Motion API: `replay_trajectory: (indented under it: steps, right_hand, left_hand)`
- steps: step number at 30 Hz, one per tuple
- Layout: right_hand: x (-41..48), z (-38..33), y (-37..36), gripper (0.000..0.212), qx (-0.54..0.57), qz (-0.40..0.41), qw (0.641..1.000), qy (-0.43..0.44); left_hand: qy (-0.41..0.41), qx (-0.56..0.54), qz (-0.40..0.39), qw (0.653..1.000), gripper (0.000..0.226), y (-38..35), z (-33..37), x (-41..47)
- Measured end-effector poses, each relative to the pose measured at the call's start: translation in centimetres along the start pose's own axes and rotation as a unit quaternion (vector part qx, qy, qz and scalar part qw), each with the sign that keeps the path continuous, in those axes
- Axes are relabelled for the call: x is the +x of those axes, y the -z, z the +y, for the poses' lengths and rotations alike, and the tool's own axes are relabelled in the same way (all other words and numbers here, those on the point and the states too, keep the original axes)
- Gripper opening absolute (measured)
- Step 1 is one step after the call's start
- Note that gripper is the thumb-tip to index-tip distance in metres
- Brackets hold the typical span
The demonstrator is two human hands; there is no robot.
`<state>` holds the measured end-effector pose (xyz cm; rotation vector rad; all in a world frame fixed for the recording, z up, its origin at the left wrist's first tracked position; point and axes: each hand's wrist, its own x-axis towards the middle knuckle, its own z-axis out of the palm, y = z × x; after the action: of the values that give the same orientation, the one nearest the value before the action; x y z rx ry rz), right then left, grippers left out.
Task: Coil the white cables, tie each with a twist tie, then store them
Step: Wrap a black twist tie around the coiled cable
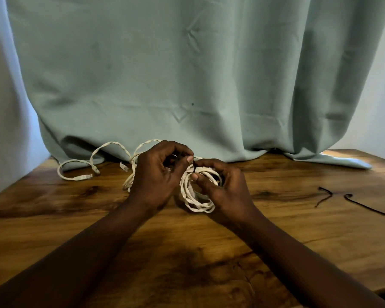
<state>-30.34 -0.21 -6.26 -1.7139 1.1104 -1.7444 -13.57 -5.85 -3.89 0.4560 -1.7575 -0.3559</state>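
The left hand (162,172) pinches a thin dark twist tie (194,167) at the coiled white cable (198,202), which the right hand (223,188) grips over the brown wooden desk (209,252). A loose white cable (93,160) behind is not coiled yet.

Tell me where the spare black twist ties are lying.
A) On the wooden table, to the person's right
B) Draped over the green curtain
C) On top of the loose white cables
A: the black twist ties lie on the wooden table, right of the right hand holding the coiled white cable.
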Motion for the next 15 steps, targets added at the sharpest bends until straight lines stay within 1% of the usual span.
replay_trajectory:
  steps: [4, 7, 10, 15]
  right_hand:
    - [0.25, -0.64, 0.12, 0.021, 0.099, 0.034, 0.994, -0.029]
    - [0.34, -0.68, 0.19, 0.020, 0.163, 0.033, 0.984, -0.064]
    - [0.33, -0.73, -0.03, 0.021, 0.182, 0.033, 0.979, -0.090]
    - [0.42, -0.86, -0.12, 0.019, 0.235, 0.038, 0.960, -0.147]
  left_hand:
    - [-0.071, 0.061, -0.060, 0.994, 0.013, 0.17, 0.01, -0.02]
    - [-0.081, 0.071, -0.076, 0.991, 0.017, 0.19, -0.17, 0.08]
    - [-0.047, 0.041, -0.090, 0.994, 0.020, 0.25, -0.18, -0.05]
    - [0.059, -0.062, -0.143, 0.986, 0.027, 0.03, -0.10, -0.34]
